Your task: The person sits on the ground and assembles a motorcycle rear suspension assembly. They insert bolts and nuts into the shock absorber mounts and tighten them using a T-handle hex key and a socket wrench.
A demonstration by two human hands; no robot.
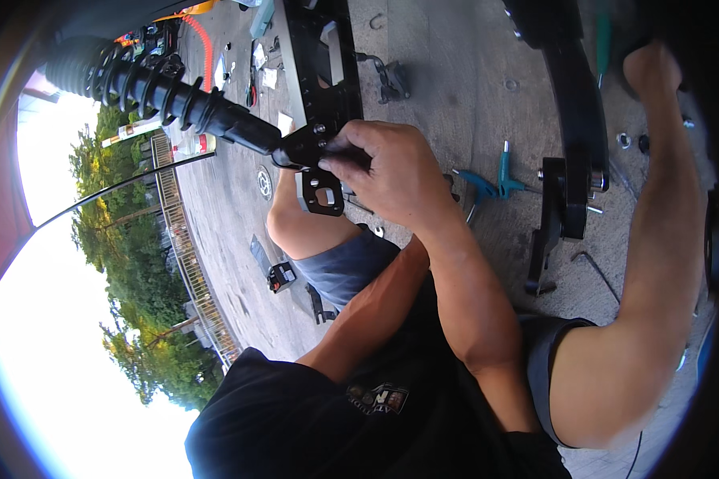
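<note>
My right hand (395, 172) is closed in a pinch, with thumb and index finger at a black metal bracket (305, 148). What lies between the fingertips is hidden. The bracket joins the lower end of a black coil-spring shock absorber (192, 110) to a black metal frame (302, 68). Just below my fingers is a black plate with a cut-out (303, 198). My left forearm (367, 315) passes behind my right one, which hides the left hand.
Teal-handled hex keys (505, 180) lie on the concrete floor right of my hand. A black metal arm (571, 120) stands farther right. Near my knee are a small black box (280, 276) and a round slotted disc (264, 182). A red coiled hose (204, 48) lies at the back left.
</note>
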